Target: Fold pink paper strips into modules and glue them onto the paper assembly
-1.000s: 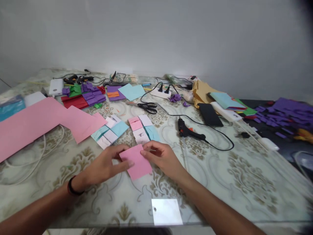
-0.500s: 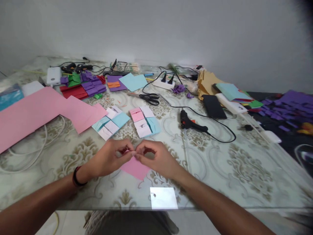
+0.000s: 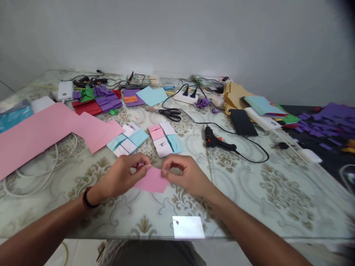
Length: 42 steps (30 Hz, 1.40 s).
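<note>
A small pink sheet of paper (image 3: 152, 180) hangs between my two hands above the near middle of the table. My left hand (image 3: 124, 173) pinches its upper left edge between thumb and fingertips. At the upper right corner, my right hand (image 3: 185, 173) grips it the same way. Just beyond my hands lie two folded paper squares in pink, white and light blue, one on the left (image 3: 128, 139) and one on the right (image 3: 165, 139). A white card (image 3: 188, 227) rests at the near table edge.
Large pink sheets (image 3: 41, 129) cover the left side, with a white cable (image 3: 52, 168) under them. A black glue gun (image 3: 219, 140) and its cord lie right of centre. Scissors (image 3: 170, 113), a power strip (image 3: 185, 96) and a black phone (image 3: 243, 122) are farther back.
My hands have moved apart, the right one shifting rightward along the pink sheet. The sheet's top edge now shows between them, and the paper has turned to lie more level.
</note>
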### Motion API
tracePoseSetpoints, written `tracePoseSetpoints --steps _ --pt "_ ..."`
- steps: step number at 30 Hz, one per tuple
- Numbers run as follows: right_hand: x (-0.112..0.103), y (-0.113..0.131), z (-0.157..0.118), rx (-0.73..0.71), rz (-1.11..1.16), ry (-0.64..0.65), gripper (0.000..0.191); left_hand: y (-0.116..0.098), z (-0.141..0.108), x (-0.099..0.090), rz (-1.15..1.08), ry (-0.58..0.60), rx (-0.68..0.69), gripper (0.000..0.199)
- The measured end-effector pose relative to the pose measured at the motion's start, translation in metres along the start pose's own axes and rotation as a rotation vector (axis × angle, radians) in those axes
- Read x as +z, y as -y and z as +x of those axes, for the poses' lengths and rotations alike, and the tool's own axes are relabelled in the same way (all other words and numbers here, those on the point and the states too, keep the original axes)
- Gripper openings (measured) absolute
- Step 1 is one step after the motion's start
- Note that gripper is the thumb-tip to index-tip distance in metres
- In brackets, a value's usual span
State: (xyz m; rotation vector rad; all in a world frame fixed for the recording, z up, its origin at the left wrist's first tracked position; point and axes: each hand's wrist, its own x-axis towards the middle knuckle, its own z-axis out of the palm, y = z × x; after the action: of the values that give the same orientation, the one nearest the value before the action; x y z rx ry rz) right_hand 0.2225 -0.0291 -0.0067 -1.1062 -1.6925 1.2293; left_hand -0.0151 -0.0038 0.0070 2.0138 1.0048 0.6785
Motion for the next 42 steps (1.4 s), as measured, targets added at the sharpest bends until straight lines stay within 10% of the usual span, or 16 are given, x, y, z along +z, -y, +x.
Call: tracePoseSetpoints --steps 28,35,42 --pt "0.003 0.009 -0.003 -0.017 -0.114 0.011 0.013 0.0 -0.001 0.001 -0.168 0.123 -0.043 0.008" --pt "-0.021 0.0 0.002 0.088 0.173 -0.234 0.024 0.01 0.009 -0.019 -0.398 -0.06 -0.115 0.023" --pt "-0.002 -0.004 0.003 0.1 0.23 -0.251 0.026 0.004 0.004 -0.005 -0.344 0.238 -0.12 0.025"
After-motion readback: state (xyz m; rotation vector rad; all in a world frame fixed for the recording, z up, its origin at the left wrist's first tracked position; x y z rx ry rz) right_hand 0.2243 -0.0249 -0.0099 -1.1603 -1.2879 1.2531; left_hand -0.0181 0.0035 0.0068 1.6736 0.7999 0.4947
